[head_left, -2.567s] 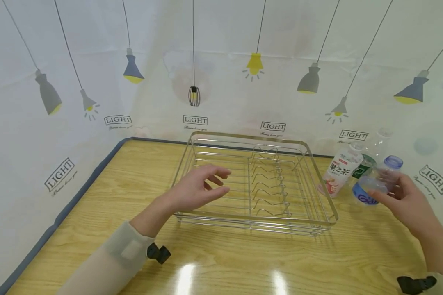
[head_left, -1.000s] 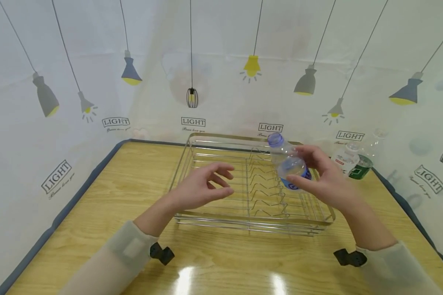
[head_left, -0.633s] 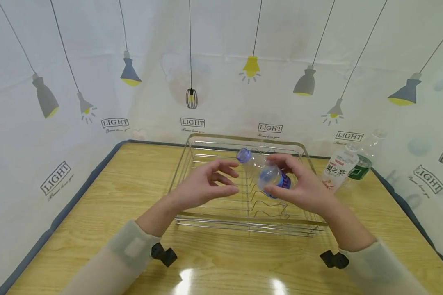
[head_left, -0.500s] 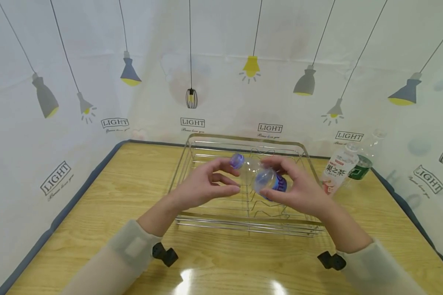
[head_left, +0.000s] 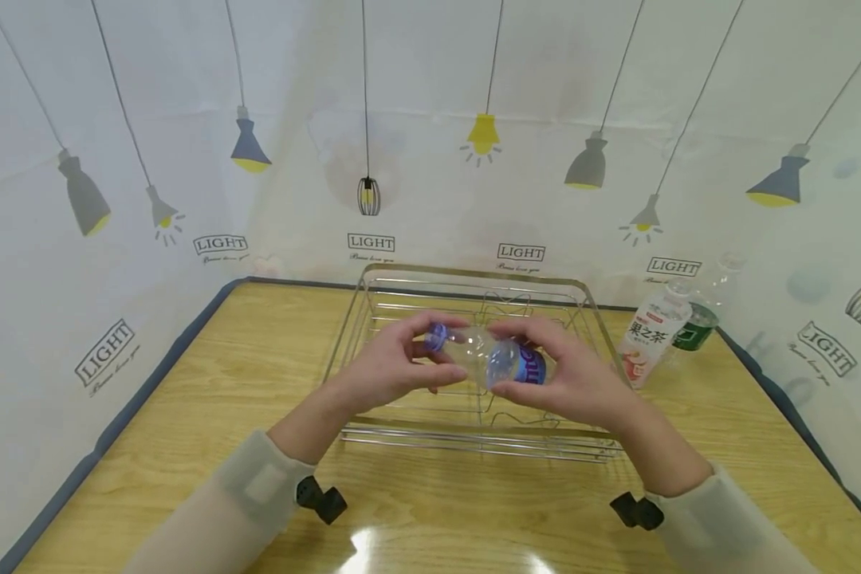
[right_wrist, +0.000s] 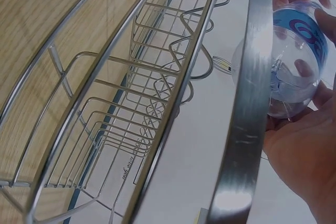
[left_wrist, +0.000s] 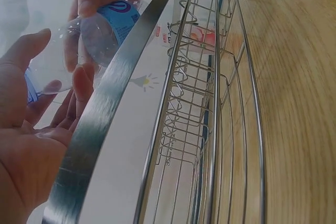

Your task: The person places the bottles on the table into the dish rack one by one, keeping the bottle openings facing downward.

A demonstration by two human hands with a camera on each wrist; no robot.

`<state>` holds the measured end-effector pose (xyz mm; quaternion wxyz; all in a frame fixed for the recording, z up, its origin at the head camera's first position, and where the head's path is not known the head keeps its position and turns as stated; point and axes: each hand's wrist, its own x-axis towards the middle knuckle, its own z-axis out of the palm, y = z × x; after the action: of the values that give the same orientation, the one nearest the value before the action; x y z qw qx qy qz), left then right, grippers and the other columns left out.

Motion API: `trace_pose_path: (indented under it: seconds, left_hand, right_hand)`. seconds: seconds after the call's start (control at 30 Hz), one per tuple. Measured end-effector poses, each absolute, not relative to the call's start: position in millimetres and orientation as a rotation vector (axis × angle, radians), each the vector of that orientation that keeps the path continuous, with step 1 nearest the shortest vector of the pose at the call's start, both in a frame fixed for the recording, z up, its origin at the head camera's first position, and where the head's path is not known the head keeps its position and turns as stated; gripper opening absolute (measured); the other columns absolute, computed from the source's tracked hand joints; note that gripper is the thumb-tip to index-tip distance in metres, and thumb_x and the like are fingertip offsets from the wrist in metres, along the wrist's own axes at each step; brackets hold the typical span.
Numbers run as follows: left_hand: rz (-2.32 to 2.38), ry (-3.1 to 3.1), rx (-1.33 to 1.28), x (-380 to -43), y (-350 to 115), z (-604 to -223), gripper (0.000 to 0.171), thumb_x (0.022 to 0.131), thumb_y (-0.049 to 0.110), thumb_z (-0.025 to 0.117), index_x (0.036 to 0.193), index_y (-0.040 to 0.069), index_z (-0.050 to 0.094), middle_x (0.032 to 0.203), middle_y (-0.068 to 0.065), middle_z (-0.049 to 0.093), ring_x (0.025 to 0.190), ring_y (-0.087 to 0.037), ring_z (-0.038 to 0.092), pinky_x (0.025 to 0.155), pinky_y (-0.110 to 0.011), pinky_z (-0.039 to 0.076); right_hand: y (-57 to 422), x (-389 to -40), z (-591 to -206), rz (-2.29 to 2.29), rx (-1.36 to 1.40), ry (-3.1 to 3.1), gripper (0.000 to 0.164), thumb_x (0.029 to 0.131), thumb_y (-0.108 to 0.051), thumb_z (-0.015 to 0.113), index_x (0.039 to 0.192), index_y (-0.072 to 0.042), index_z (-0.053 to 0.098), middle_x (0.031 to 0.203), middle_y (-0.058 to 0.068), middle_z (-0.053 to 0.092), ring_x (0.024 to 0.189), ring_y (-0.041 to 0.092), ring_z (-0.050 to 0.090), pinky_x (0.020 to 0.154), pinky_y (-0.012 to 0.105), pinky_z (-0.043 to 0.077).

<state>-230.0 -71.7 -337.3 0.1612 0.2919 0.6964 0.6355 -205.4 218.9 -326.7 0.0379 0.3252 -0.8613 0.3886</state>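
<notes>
My right hand grips a clear plastic bottle round its blue-labelled body, fingers above and thumb below. The bottle lies sideways in the air over a wire dish rack, its blue top pointing left. My left hand is at that end, thumb and fingers loosely spread about the bottle's neck. In the left wrist view the bottle's shoulder passes between the left thumb and fingers, and the palm shows bare. The right wrist view shows the bottle's base within the right hand's fingers.
Right of the rack stand a white-labelled bottle with a peach picture and a clear bottle with a green label. The wooden table meets a lamp-printed cloth at the back and sides. Wavy wire dividers rise inside the rack.
My right hand has brought the clear bottle from the table's right side leftward over the rack, tipping it onto its side. The bottle's top has come between the left hand's fingers and thumb.
</notes>
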Motion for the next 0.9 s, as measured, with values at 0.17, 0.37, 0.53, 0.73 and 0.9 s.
trace_pose_path:
  seconds: [0.17, 0.37, 0.53, 0.73, 0.9]
  left_hand:
    - [1.800, 2.037, 0.850, -230.2, -72.8, -339.1, 0.057, 0.098, 0.009, 0.081, 0.151, 0.017, 0.061, 0.142, -0.020, 0.060, 0.104, -0.024, 0.070, 0.082, -0.037, 0.066]
    - [1.803, 2.067, 0.860, -230.9, -72.9, -340.7, 0.055, 0.098, 0.008, 0.082, 0.149, 0.013, 0.062, 0.140, -0.017, 0.064, 0.104, -0.024, 0.072, 0.087, -0.044, 0.068]
    - [1.823, 2.058, 0.802, -231.1, -75.3, -341.6, 0.056, 0.096, 0.007, 0.084, 0.147, 0.015, 0.063, 0.144, -0.015, 0.064, 0.106, -0.026, 0.073, 0.092, -0.046, 0.068]
    - [1.828, 2.068, 0.759, -233.1, -81.0, -342.5, 0.057, 0.094, 0.006, 0.085, 0.146, 0.014, 0.061, 0.147, -0.013, 0.061, 0.108, -0.026, 0.073, 0.093, -0.041, 0.067]
    - [1.815, 2.105, 0.713, -233.2, -85.8, -341.7, 0.057, 0.094, 0.007, 0.085, 0.145, 0.014, 0.060, 0.149, -0.010, 0.059, 0.110, -0.024, 0.073, 0.092, -0.035, 0.066]
  right_hand:
    - [217.4, -205.9, -327.1, 1.161, 1.010, -2.639, 0.067, 0.093, -0.020, 0.090, 0.153, -0.020, 0.060, 0.145, 0.008, 0.063, 0.116, 0.023, 0.063, 0.090, 0.029, 0.062]
    - [218.1, -206.4, -327.1, 1.151, 0.974, -2.672, 0.071, 0.093, -0.024, 0.091, 0.155, -0.017, 0.059, 0.150, 0.006, 0.061, 0.123, 0.025, 0.062, 0.095, 0.032, 0.061]
    - [225.5, -209.7, -330.9, 1.179, 0.960, -2.655, 0.072, 0.093, -0.020, 0.090, 0.157, -0.015, 0.055, 0.152, 0.009, 0.061, 0.129, 0.030, 0.063, 0.104, 0.036, 0.059]
    - [235.4, -212.5, -333.4, 1.175, 0.883, -2.673, 0.077, 0.093, -0.020, 0.090, 0.160, -0.016, 0.052, 0.151, 0.008, 0.062, 0.130, 0.029, 0.064, 0.112, 0.055, 0.053]
    - [241.4, -213.6, -334.7, 1.170, 0.855, -2.695, 0.077, 0.094, -0.019, 0.089, 0.161, -0.015, 0.050, 0.153, 0.008, 0.060, 0.131, 0.029, 0.063, 0.113, 0.040, 0.053]
